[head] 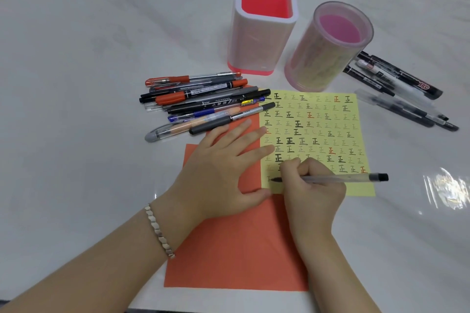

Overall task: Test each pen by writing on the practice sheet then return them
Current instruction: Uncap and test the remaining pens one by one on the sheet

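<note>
Orange paper sheet point(236, 249) lies nearest; the left hand point(218, 173) rests flat, fingers spread, on it. Right hand point(311, 190) grips a clear-barrelled black pen point(340, 178), tip on the yellow practice sheet point(356, 134).

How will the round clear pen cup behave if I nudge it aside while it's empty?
The round clear pen cup looks empty, thin-walled plastic, so probably light and slides easily on the glossy table. It is tall for its base, so a high push may tip it; then it could roll.

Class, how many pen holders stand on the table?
2. The square white holder stands behind the pile of pens; the round clear holder stands to its right, behind the yellow sheet. Both look empty.
</note>
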`<state>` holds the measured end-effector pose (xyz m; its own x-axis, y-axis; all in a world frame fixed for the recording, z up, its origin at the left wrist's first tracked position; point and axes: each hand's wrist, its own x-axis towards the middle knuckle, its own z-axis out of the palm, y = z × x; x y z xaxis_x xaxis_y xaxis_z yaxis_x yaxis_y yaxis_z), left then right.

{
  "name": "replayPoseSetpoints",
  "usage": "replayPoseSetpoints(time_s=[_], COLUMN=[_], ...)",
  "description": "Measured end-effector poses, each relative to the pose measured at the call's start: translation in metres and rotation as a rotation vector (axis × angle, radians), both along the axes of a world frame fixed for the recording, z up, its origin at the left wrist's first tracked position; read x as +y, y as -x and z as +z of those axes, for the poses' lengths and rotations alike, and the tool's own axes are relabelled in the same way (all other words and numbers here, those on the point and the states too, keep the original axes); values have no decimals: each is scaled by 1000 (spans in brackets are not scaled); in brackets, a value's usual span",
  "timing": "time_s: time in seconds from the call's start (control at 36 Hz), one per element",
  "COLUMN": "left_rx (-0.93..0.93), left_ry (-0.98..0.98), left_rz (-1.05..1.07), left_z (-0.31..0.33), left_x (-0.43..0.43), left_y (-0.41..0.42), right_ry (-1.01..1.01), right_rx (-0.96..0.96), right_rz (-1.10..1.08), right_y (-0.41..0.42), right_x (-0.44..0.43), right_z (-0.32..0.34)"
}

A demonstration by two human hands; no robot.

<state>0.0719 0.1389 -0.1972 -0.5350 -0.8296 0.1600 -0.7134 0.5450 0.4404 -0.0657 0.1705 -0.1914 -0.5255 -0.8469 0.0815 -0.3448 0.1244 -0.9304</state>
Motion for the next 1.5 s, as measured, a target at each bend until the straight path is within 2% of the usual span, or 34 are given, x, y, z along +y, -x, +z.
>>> replayPoseSetpoints(time_s=[0.89,1.14,1.31,1.42,1.5], left_rx=[23,-6,-5,-29,-15], left_ry=[5,-7,-3,-27,-33], left_rz=[4,-8,-8,-26,-37], left_z=[1,2,1,3,4], left_x=[0,0,0,-1,0], left_y=[0,0,-1,-2,-3], right_ry=[-4,-1,21,27,-33], right_rx=[-8,4,-113,-153,-81], right_rz=[67,-45,-126,-54,81], right_y=[-1,2,8,24,40], right_x=[2,1,1,3,4], right_z=[1,2,11,18,27])
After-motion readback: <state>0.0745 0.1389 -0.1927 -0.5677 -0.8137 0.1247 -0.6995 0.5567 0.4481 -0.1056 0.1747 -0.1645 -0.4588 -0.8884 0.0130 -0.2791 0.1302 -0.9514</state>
